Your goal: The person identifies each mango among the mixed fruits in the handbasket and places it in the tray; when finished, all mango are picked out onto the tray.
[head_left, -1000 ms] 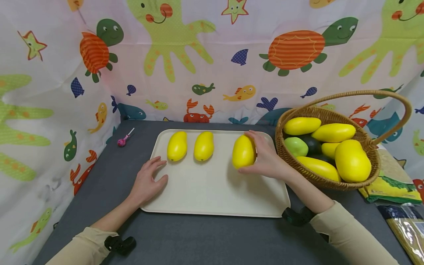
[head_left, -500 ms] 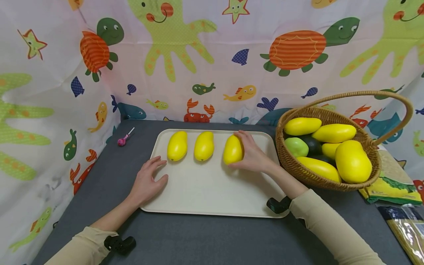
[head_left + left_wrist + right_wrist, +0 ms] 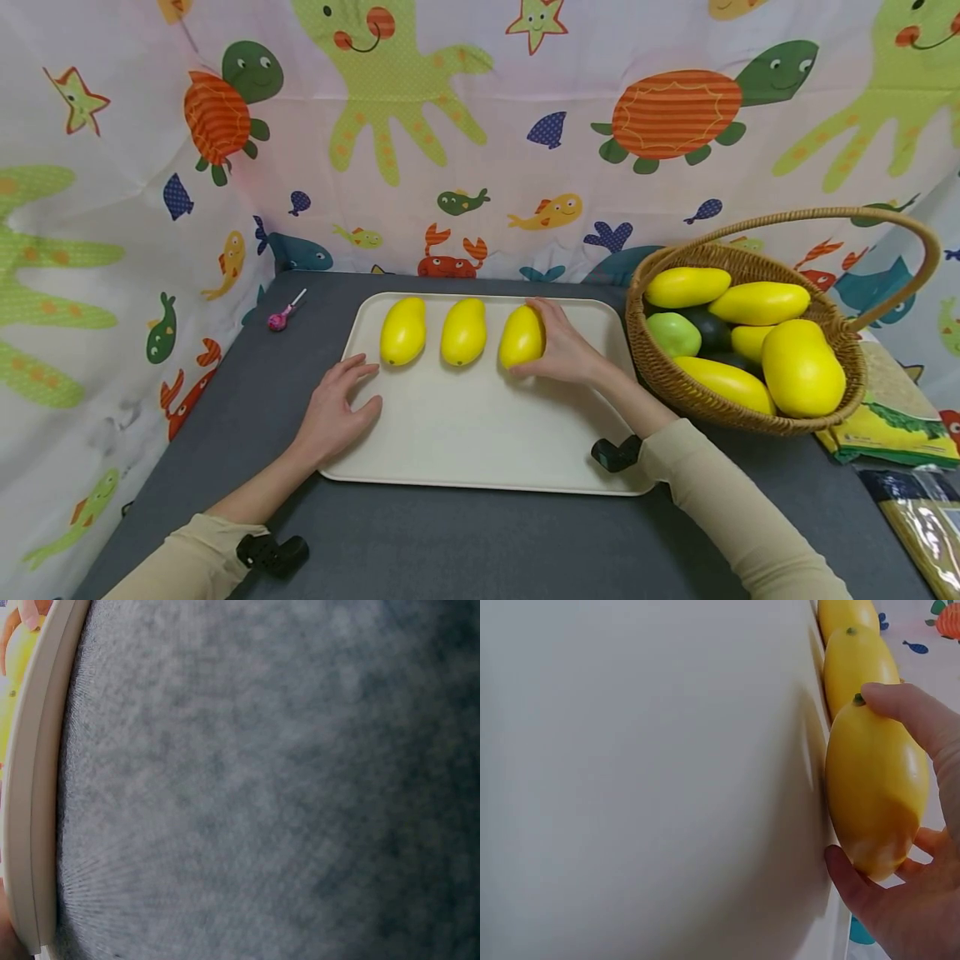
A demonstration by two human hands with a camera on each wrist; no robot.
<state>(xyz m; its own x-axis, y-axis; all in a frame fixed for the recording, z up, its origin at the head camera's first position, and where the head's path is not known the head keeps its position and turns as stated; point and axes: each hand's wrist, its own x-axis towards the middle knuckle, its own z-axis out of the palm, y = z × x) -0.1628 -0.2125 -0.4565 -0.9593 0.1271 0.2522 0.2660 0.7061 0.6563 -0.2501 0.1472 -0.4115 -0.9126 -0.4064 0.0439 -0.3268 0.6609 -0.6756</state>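
Note:
Two yellow mangoes, the left mango (image 3: 402,332) and the middle mango (image 3: 463,332), lie side by side on a cream tray (image 3: 480,433). To their right, my right hand (image 3: 562,346) holds a third mango (image 3: 521,337) at its two ends between thumb and fingers. In the right wrist view the thumb sits by the stem end of this mango (image 3: 877,780), and fingers curl at the other end. My left hand (image 3: 339,410) rests over the tray's left edge with fingers spread and relaxed, holding nothing. The left wrist view shows mostly the grey table and the tray's rim (image 3: 34,780).
A wicker basket (image 3: 652,379) with a tall handle stands right of the tray, holding more yellow mangoes, a green fruit (image 3: 675,335) and dark fruit. Packaged bags (image 3: 892,425) lie at the far right. A pink lollipop (image 3: 279,320) lies at the back left. A printed cloth hangs behind.
My right hand has brought the third mango leftward and slightly down, beside the middle one. The left hand has stayed at the tray's edge.

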